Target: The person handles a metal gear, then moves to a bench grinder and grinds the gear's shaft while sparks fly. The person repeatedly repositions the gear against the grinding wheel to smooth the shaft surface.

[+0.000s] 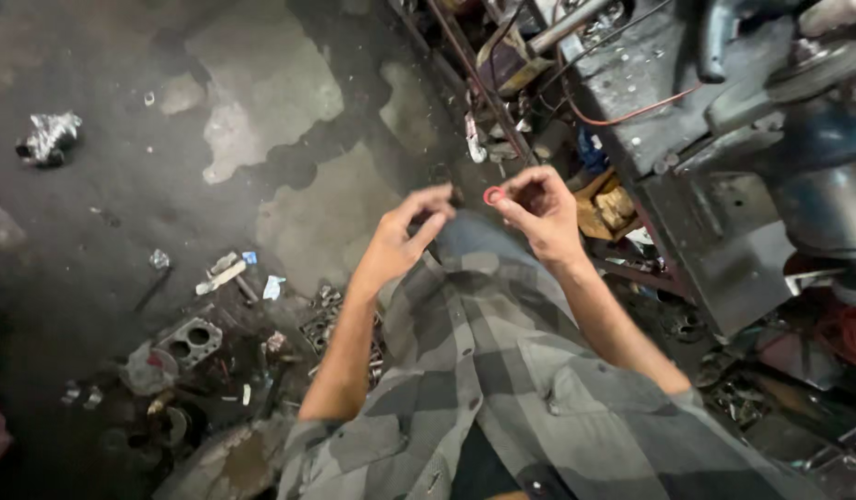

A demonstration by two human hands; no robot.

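Note:
My right hand (539,211) pinches a small red ring (494,195) between thumb and forefinger, held up in front of my grey checked shirt (502,370). My left hand (408,236) hovers just left of the ring with fingers loosely spread and holds nothing. Its fingertips come close to the ring without touching it. Both hands are raised over a dark, oil-stained concrete floor (169,185).
A greasy metal machine on a frame (724,139) stands to the right, with a red wire (632,116) and cables. Scattered parts litter the floor at lower left: a metal gasket plate (192,341), scraps, a crumpled foil piece (50,137). A red coil (849,333) lies far right.

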